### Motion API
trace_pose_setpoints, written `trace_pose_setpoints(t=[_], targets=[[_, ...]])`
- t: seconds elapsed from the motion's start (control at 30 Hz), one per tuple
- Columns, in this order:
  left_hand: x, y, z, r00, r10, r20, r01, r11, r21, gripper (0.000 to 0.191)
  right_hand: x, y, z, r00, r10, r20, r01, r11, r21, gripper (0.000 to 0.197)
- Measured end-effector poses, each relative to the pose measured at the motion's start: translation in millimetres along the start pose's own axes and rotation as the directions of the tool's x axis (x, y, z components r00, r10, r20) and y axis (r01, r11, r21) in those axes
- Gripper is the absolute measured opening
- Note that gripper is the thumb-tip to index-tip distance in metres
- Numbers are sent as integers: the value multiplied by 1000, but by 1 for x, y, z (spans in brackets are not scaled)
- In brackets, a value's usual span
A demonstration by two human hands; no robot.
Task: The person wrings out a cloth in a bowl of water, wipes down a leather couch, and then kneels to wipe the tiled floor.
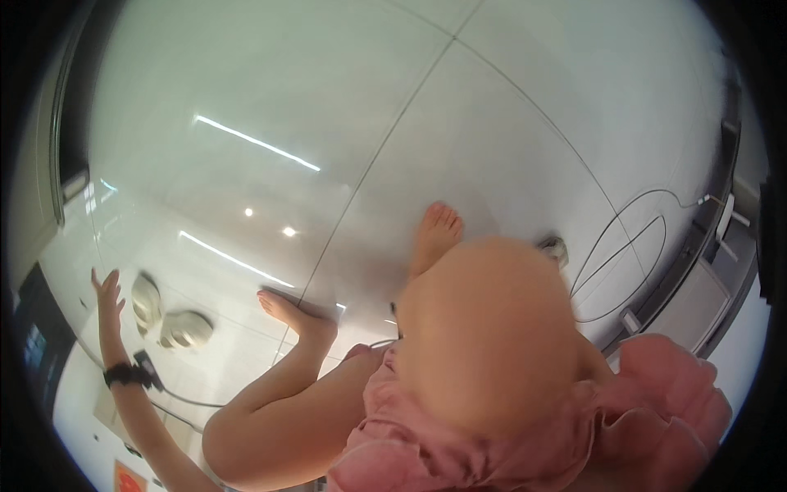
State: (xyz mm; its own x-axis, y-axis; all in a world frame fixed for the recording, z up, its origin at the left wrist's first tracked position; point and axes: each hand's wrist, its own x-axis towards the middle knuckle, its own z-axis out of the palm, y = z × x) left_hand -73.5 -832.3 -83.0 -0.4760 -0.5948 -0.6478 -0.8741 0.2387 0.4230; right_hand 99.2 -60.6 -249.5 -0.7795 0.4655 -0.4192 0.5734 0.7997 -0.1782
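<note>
At the left of the head view, my left hand is raised with its fingers apart and nothing in it. A black wristband with a small dark device and a cable is round that wrist. A pair of pale shoes lies on the floor just right of the hand. My right hand is out of view. Before me are my bent bare legs, one knee large in the middle, both bare feet on the glossy tiles, and pink ruffled clothing below.
Glossy pale floor tiles reflect ceiling lights. A thin cable loops over the floor at the right, near dark-edged furniture. A small greyish object is partly hidden behind the knee. Dark-based furniture stands at the upper left.
</note>
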Motion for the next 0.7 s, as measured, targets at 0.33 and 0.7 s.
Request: trace_pose_setpoints(t=[0.33, 0.7], targets=[[5, -260, 25, 925, -376, 52, 361, 915, 180, 109, -63, -6, 13, 998, -57, 30, 57, 998, -30, 74], [10, -371, 121, 880, -462, -107, 460, 776, 433, 116, -88, -132, 123, 980, -187, 63, 179, 977, 117, 80]])
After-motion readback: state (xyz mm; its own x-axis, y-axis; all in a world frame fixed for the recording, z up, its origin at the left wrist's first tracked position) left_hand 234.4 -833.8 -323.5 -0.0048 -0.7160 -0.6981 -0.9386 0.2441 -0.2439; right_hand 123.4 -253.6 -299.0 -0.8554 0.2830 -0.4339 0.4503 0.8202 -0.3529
